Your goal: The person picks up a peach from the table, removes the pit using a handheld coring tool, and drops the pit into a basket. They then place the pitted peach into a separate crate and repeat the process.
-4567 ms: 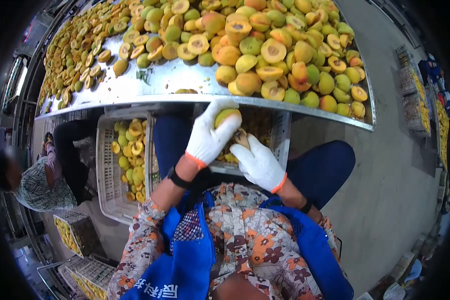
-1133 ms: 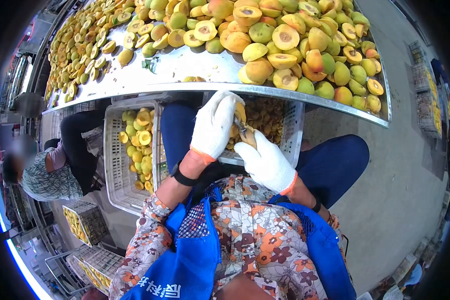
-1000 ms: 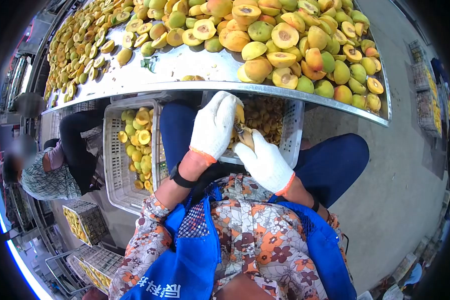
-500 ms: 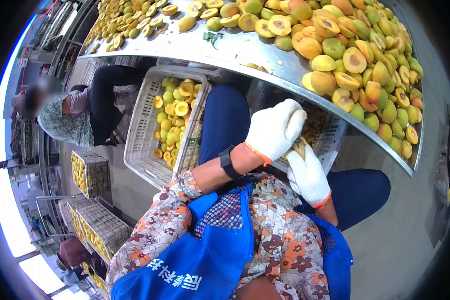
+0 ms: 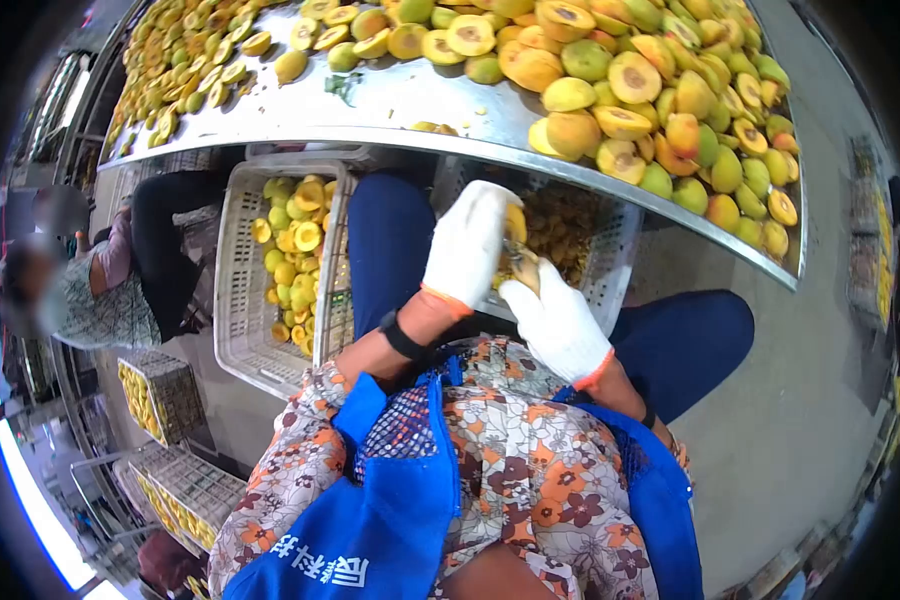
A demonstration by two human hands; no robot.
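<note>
My left hand [image 5: 467, 245], in a white knit glove, is closed around a yellow peach half [image 5: 515, 222] whose cut side turns to the right. My right hand [image 5: 560, 320], gloved too, grips a short tool with a light wooden handle [image 5: 526, 270]. Its dark metal end meets the fruit; the tip's exact shape is hidden. Beneath both hands stands a crate [image 5: 610, 260] holding brown pits and scraps. Halved peaches [image 5: 635, 78] lie heaped on the metal table [image 5: 400, 105] in front of me.
A pale plastic crate [image 5: 232, 290] with peach halves stands by my left knee. Further left sits another person [image 5: 100, 285], near more filled crates [image 5: 175, 400]. The table's metal edge [image 5: 470, 148] runs just beyond my hands. Green leaves [image 5: 342, 88] lie on the tabletop.
The view has shifted, so the table and crates appear further left. My hands have moved slightly apart, and the peach half and tool between them now show more clearly.
</note>
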